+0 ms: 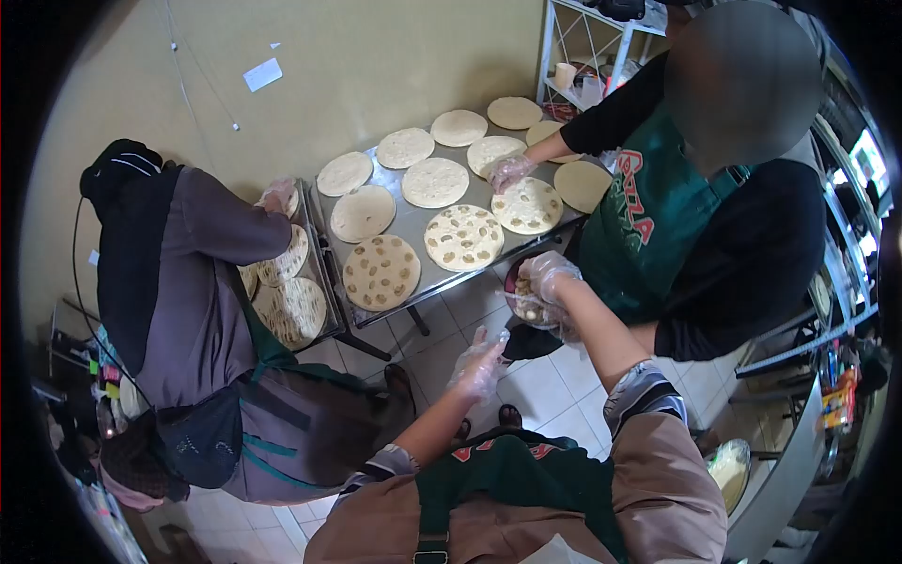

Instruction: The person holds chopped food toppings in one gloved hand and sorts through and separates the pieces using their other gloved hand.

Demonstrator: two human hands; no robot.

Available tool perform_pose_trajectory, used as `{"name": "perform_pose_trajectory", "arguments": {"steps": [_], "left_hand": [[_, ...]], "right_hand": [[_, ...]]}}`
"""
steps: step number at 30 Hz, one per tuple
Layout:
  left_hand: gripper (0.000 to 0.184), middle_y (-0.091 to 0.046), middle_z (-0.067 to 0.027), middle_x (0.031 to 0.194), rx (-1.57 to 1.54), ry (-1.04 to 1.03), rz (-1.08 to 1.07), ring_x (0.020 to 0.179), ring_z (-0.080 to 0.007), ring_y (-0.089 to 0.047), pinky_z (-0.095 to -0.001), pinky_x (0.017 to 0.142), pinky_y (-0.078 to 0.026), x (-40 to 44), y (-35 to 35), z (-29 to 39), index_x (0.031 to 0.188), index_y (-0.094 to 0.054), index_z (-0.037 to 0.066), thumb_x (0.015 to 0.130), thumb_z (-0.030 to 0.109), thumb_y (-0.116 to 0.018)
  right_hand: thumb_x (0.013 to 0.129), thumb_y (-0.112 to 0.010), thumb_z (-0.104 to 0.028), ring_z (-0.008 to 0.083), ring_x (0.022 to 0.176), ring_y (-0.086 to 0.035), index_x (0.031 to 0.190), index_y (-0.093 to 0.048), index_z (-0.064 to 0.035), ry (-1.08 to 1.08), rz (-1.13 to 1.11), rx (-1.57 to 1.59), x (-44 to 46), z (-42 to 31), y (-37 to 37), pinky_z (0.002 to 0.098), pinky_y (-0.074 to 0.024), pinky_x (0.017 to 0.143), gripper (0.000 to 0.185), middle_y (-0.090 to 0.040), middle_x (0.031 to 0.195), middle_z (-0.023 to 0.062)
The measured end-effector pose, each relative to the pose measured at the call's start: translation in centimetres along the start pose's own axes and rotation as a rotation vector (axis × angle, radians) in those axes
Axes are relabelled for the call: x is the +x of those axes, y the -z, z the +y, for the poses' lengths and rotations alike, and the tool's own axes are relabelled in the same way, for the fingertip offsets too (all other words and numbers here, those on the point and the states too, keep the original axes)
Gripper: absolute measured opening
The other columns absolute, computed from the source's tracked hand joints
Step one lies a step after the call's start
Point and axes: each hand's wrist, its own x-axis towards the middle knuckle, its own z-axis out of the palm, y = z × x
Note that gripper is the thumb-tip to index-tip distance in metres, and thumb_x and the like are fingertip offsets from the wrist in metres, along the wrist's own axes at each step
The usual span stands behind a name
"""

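My left hand (477, 367), in a clear plastic glove, hangs in front of the table with its fingers apart and nothing in it. My right hand (549, 275), gloved too, is at a dark red bowl (511, 279) of pale chunky pieces (528, 307). Its fingers look curled; whatever they hold is hidden. A co-worker's gloved hand (566, 327) is under the bowl's near side. Just beyond, on the metal table, lie round flat doughs: one with brown-green slices spread over it (464, 238), another with slices (381, 273), and one partly topped (527, 206).
Several plain dough rounds (435, 182) cover the back of the metal table (395, 226). At right, a co-worker in a green apron (625, 235) reaches over it. Another co-worker (202, 244) bends over a left table with topped rounds (290, 311). A shelf rack (601, 56) stands behind.
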Motion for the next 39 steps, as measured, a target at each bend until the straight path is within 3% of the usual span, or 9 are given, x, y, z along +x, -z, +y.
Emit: {"name": "perform_pose_trajectory", "arguments": {"steps": [2, 5, 6, 11, 13, 19, 31, 35, 39], "left_hand": [[0.085, -0.024, -0.0050, 0.132, -0.090, 0.057, 0.097, 0.098, -0.0223, -0.041, -0.0367, 0.077, -0.034, 0.4, 0.0, 0.1, 0.133, -0.012, 0.020, 0.069, 0.057, -0.054], [0.076, -0.029, -0.0062, 0.130, -0.289, 0.127, 0.132, 0.097, -0.0239, -0.041, -0.0394, 0.079, -0.032, 8.2, -3.9, -0.2, 0.128, -0.027, 0.017, 0.069, 0.060, -0.052], [0.069, -0.034, -0.0073, 0.126, -0.400, 0.149, 0.140, 0.105, -0.0253, -0.037, -0.0435, 0.083, -0.028, 9.0, -4.5, 0.5, 0.121, -0.036, 0.017, 0.070, 0.063, -0.047], [0.063, -0.040, -0.0060, 0.122, -0.638, 0.140, -0.118, 0.112, -0.0233, -0.037, -0.0446, 0.082, -0.033, 12.6, -4.6, -0.7, 0.118, -0.038, 0.018, 0.073, 0.061, -0.043], [0.054, -0.044, -0.0061, 0.118, -0.853, -0.010, -0.172, 0.106, -0.0230, -0.044, -0.0403, 0.083, -0.038, 12.8, -6.3, -0.2, 0.117, -0.040, 0.017, 0.078, 0.054, -0.042], [0.043, -0.050, -0.0065, 0.110, -0.819, -0.182, -0.160, 0.099, -0.0215, -0.049, -0.0373, 0.088, -0.039, 12.6, -7.3, 0.8, 0.114, -0.042, 0.010, 0.084, 0.040, -0.040], [0.041, -0.054, -0.0077, 0.102, -0.806, -0.138, -0.140, 0.092, -0.0208, -0.053, -0.0353, 0.084, -0.042, 11.5, -7.5, 1.6, 0.109, -0.045, 0.009, 0.085, 0.042, -0.038], [0.044, -0.054, -0.0080, 0.102, -0.782, -0.164, -0.165, 0.093, -0.0210, -0.053, -0.0355, 0.084, -0.041, 11.6, -7.2, 1.9, 0.110, -0.045, 0.008, 0.084, 0.043, -0.038], [0.046, -0.053, -0.0080, 0.106, -0.796, -0.202, -0.177, 0.096, -0.0213, -0.052, -0.0353, 0.085, -0.040, 12.1, -6.9, 1.6, 0.110, -0.044, 0.007, 0.084, 0.044, -0.037]], "right_hand": [[0.074, -0.052, -0.030, 0.0244, 0.089, -0.056, 0.099, -0.058, -0.0123, -0.059, 0.034, -0.595, -1.0, -3.1, -1.3, 0.0328, -0.0441, 0.077, 0.031, -0.056, 0.102, 0.0124], [0.074, -0.051, -0.029, 0.0258, 0.089, -0.056, 0.099, -0.058, -0.0129, -0.036, -0.112, -0.665, 1.6, -0.4, 2.1, 0.0336, -0.0443, 0.077, 0.031, -0.056, 0.099, 0.0129], [0.074, -0.051, -0.030, 0.0261, 0.091, -0.055, 0.101, -0.057, -0.0122, 0.110, -0.172, -0.772, 4.3, 2.0, 1.7, 0.0339, -0.0441, 0.077, 0.033, -0.056, 0.100, 0.0130], [0.066, -0.060, -0.032, 0.0284, 0.090, -0.055, 0.094, -0.061, -0.0125, 0.196, -0.248, -0.937, 6.4, 4.6, 0.7, 0.0348, -0.0453, 0.076, 0.034, -0.056, 0.101, 0.0118], [0.069, -0.056, -0.030, 0.0261, 0.095, -0.053, 0.106, -0.053, -0.0145, 0.097, -0.367, -1.004, 6.3, 4.3, 0.5, 0.0332, -0.0440, 0.079, 0.040, -0.054, 0.108, 0.0082], [0.068, -0.057, -0.028, 0.0284, 0.098, -0.052, 0.110, -0.051, -0.0140, 0.129, -0.367, -0.971, 5.1, 4.6, 0.8, 0.0363, -0.0431, 0.081, 0.045, -0.052, 0.110, 0.0109], [0.068, -0.056, -0.024, 0.0293, 0.091, -0.055, 0.102, -0.056, -0.0127, 0.241, -0.399, -0.935, 5.1, 5.4, 0.9, 0.0370, -0.0435, 0.078, 0.036, -0.057, 0.101, 0.0133], [0.065, -0.057, -0.021, 0.0266, 0.092, -0.055, 0.097, -0.059, -0.0162, 0.279, -0.240, -0.772, 5.9, 6.5, 2.0, 0.0354, -0.0428, 0.079, 0.032, -0.058, 0.098, 0.0117], [0.064, -0.058, -0.021, 0.0238, 0.092, -0.055, 0.095, -0.060, -0.0193, 0.104, -0.202, -0.616, 5.0, 4.8, 3.4, 0.0316, -0.0420, 0.080, 0.030, -0.058, 0.099, 0.0062]]}}
